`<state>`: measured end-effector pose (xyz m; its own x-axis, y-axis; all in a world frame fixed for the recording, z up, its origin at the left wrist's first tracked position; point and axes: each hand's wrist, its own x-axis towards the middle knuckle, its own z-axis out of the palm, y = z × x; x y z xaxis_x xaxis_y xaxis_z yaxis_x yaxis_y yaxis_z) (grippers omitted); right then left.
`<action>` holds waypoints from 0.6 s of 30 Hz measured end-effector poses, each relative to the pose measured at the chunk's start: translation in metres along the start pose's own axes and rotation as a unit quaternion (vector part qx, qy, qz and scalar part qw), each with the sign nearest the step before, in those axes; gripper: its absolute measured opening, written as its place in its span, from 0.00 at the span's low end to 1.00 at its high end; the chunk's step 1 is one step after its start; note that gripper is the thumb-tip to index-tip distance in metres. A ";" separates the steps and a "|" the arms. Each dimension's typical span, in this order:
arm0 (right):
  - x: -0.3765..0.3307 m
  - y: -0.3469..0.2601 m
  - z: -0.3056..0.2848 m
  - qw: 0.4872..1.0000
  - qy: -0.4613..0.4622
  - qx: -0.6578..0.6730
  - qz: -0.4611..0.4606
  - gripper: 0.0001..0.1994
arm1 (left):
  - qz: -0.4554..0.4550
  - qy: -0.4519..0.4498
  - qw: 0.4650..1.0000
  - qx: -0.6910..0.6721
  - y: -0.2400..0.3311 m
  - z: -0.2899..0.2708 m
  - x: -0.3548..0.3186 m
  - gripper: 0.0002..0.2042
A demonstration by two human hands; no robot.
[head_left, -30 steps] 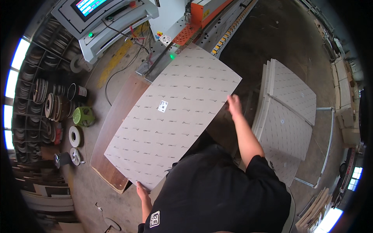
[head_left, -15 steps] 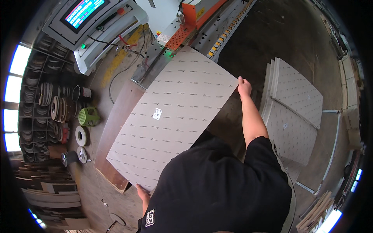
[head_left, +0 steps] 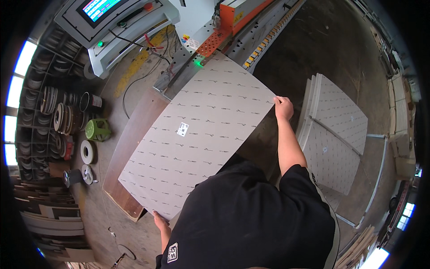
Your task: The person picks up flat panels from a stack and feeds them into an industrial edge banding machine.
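A large light-grey board (head_left: 201, 116) with rows of small dark print and a white label lies slantwise before me. Its far end reaches the orange and grey machine (head_left: 215, 42), beside a green light. At the board's right corner, my right hand (head_left: 284, 108) is closed on the edge with the thumb on top. My left hand (head_left: 162, 223) grips the near lower edge, its thumb showing above and the other fingers largely hidden. Part of the board rests over a brown wooden support (head_left: 134, 130), which shows along the left side.
A control panel with a lit screen (head_left: 98, 11) stands at the far left. A green stool (head_left: 97, 129), edging rolls (head_left: 88, 152) and a dark bucket (head_left: 91, 102) are on the left floor. Stacked boards (head_left: 336, 130) stand to the right. Cables (head_left: 127, 96) trail below the machine.
The whole view has shifted slightly. The board and both hands keep nearly the same place against the machine; my right hand's fingers have changed their hold a little at the corner.
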<state>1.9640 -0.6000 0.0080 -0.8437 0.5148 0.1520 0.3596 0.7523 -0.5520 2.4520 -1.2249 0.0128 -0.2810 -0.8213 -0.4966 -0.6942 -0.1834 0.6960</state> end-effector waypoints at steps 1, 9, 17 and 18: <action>0.001 -0.002 -0.002 1.000 -0.005 -0.013 -0.001 0.12 | -0.001 -0.001 1.000 0.000 0.001 0.000 0.000 0.34; 0.049 -0.001 0.002 0.940 -0.112 -0.294 -0.131 0.14 | -0.016 0.031 0.999 -0.008 -0.004 0.004 0.007 0.33; 0.050 0.057 -0.007 0.985 -0.058 -0.104 0.126 0.34 | -0.017 0.032 0.999 -0.022 0.001 0.015 -0.002 0.32; 0.026 0.048 -0.002 0.985 -0.132 0.008 0.108 0.31 | -0.022 0.022 0.999 -0.029 0.008 0.018 -0.006 0.32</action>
<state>1.9601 -0.5496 -0.0134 -0.8238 0.5349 -0.1877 0.5368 0.6298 -0.5614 2.4364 -1.2112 0.0121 -0.2195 -0.8346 -0.5052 -0.6653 -0.2506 0.7032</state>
